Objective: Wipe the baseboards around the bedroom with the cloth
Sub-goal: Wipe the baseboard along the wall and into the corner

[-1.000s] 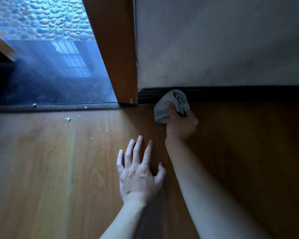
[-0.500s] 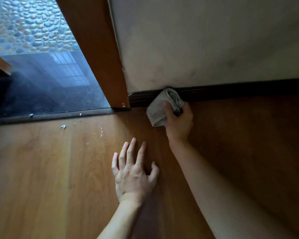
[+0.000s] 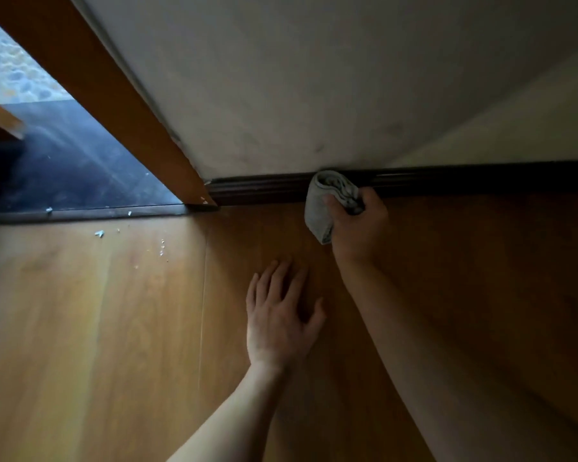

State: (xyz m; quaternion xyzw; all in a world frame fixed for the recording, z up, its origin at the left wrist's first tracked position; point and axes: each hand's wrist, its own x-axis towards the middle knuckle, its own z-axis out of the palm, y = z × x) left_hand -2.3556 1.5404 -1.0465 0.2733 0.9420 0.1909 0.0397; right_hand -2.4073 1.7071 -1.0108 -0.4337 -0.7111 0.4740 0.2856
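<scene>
One wood-plank floor (image 3: 97, 328), warm brown, across the whole lower half. One pale wall (image 3: 314, 78) above it, faintly smudged. One orange-brown door frame (image 3: 114, 105), slanting down to the floor at the wall's left edge. One dark glossy surface (image 3: 74, 168) beyond the doorway, edged by one dark threshold strip (image 3: 80, 215). One dark baseboard (image 3: 257, 190), grooved, along the foot of the wall from the door frame out to the right edge. Two bare forearms, two hands. Right hand (image 3: 357, 228): fingers and thumb curled tight round one cloth (image 3: 321, 208), nothing else in the grip. Cloth grey, bunched into a roll, upper end pressed against the baseboard face, lower end over the floor just left of the fist, contact with the planks not clear; well right of the door frame. Left hand (image 3: 277, 321): palm down, flat on the planks, fingers straight and slightly spread, thumb out to the right, holding nothing; near the right forearm, not touching it. Pale flecks (image 3: 99, 233) by the threshold: two on the strip, one larger on the planks, then a fine scatter too small to count.
</scene>
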